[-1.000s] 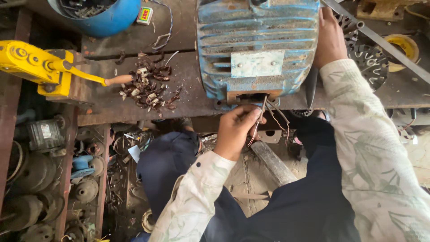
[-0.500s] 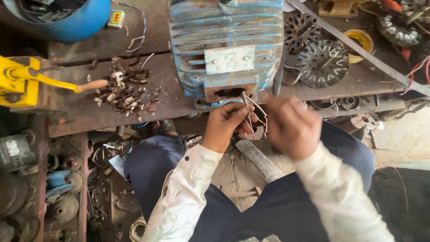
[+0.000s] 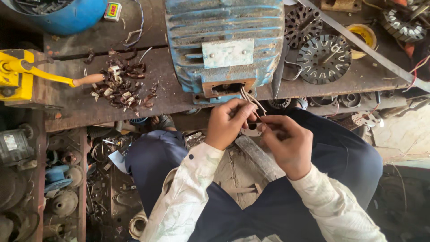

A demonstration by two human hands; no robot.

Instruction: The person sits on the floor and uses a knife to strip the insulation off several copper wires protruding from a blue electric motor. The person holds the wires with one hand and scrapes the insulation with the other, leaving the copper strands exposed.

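Motor wires (image 3: 249,97) now between both hands, right hand (image 3: 286,142) newly joined.

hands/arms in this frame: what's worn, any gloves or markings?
No gloves: left hand and right hand are bare. Both arms wear long, pale cream sleeves with a faint mottled print; a small dark button sits at the left cuff. No watch or rings visible.

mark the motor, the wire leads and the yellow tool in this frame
motor (image 3: 224,40): head view, on its blue ribbed housing.
wire leads (image 3: 249,96): head view, on the strands between the motor's opening and the hands.
yellow tool (image 3: 18,71): head view, on its yellow body, left of the handle.
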